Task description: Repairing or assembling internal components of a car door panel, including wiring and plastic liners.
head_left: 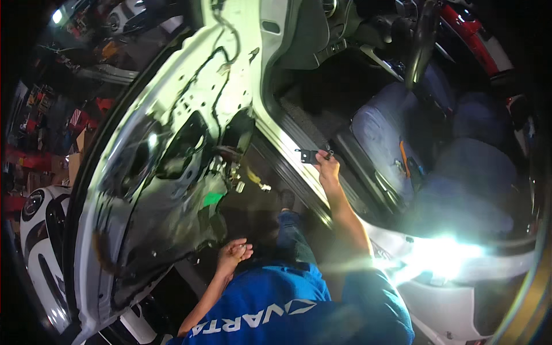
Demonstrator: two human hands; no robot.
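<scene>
My right hand [328, 167] reaches forward over the door sill and grips a small black plastic part [309, 156] with a squarish body and thin projecting ends; its exact kind cannot be made out. My left hand [233, 253] is low and near my body, beside the lower edge of the opened car door [190, 213]. Its fingers are curled in, and whatever they may hold is hidden. The door's inner trim is off, leaving pale metal, dark openings and wiring exposed. Loose connectors [240, 187] hang from the door near its middle.
To the right, a blue-grey car seat [382, 123] stands inside the cabin beyond the sill [287, 146]. A bright lamp [445, 256] glares at lower right. Behind the door are a white vehicle [43, 259] and red shelving clutter. My foot [287, 199] stands between door and sill.
</scene>
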